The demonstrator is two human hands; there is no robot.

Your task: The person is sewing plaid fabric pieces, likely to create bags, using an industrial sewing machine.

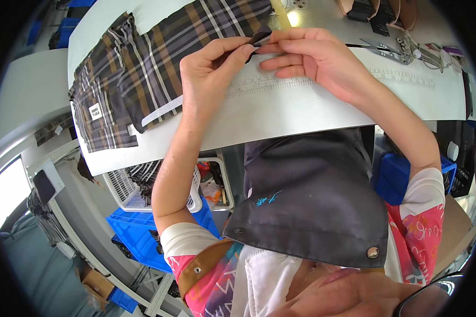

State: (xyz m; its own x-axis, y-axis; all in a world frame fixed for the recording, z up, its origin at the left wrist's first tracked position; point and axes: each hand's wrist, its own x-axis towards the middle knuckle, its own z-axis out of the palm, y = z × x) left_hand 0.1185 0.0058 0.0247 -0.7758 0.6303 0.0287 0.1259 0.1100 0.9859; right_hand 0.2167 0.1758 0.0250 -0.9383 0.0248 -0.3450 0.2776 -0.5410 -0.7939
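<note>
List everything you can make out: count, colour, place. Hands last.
Table: one, white, centre
Plaid fabric: count unclear, brown/black/white, table's left
Small piece: one, black, upper centre
Ruler: one, clear, on table, centre-right
Scissors: one pair, silver, table's upper right
Slotted basket: one, white, below table, left
Bins: at least four, blue, below table and left
Cardboard box: at least one, brown, lower left
Apron: one, dark grey, lower centre
Left hand: one, bare, pinching small piece
Right hand: one, bare, beside it

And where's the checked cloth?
In the head view, the plaid cloth lies at the upper left of the white table, mostly left of and beyond the person's left hand.
</note>
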